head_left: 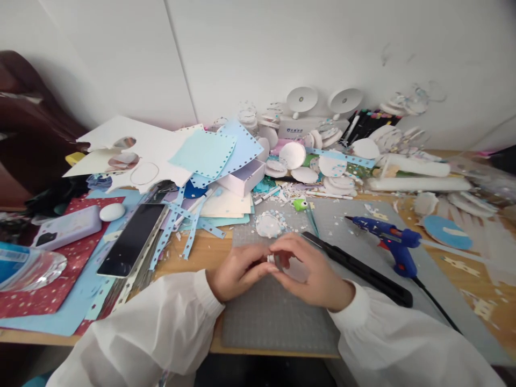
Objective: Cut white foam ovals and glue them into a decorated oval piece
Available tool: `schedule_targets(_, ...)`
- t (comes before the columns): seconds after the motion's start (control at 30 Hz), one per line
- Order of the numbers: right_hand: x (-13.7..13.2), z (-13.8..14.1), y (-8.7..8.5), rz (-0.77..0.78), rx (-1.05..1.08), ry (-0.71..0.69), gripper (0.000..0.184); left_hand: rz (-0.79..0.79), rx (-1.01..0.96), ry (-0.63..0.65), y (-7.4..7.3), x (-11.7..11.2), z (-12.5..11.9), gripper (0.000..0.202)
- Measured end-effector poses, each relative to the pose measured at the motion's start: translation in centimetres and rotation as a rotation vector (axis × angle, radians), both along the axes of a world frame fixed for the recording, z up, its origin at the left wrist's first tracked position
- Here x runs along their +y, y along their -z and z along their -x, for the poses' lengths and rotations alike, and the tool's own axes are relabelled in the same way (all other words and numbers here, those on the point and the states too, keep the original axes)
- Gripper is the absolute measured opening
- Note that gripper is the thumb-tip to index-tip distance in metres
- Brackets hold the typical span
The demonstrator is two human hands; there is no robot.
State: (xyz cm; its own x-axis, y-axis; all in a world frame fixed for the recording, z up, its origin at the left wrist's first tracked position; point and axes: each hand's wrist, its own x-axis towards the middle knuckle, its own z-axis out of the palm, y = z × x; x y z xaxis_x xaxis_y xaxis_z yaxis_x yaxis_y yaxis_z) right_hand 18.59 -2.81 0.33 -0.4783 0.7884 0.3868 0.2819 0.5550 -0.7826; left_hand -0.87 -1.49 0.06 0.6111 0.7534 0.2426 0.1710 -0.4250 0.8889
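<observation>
Both hands (278, 269) pinch something small, perhaps paper, over grey mat (274, 317).

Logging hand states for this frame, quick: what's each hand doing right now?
Left hand: closed, fingertips pinching a small white piece.
Right hand: curled, fingertips on the same small white piece, above the grey cutting mat.

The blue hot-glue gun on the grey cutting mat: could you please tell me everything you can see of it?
The blue plastic hot-glue gun rests on the grey cutting mat. Its tapering nozzle points left and its stubby grip points toward the person; a small red spot shows by the trigger. A black cord leaves the grip's base and runs to the lower right. No hand holds it: the left hand and right hand pinch a small white piece apart from it.
</observation>
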Motion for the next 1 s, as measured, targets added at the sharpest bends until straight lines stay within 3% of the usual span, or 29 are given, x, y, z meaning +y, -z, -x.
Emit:
schedule_targets(0.1, 0.3, 0.2, 0.6, -0.223, -0.007, 0.041, 0.028, -0.015, 0.028, -0.008, 0.2, -0.1, -0.2, 0.04)
schedule_targets(0.2, 0.3, 0.1, 0.9, -0.331, 0.004, 0.043, 0.025, -0.065, 0.075, 0.011, 0.2, -0.1, -0.3, 0.037)
schedule_targets(0.53, 0.0, -0.6, 0.6, -0.322, -0.023, 0.117, 0.013, -0.16, 0.092, -0.039, -0.9, 0.0, -0.5, 0.011)
schedule_targets(0.73, -0.3, -0.8, 0.8, -0.34, -0.134, 0.063, 0.01, -0.102, 0.119, 0.04, -0.6, -0.1, -0.7, 0.01)
schedule_targets(1.0, -0.9, -0.3, 1.3, -0.294, -0.02, 0.04, 0.008, -0.038, 0.063, 0.014, -0.1, -0.5, -1.0, 0.021)
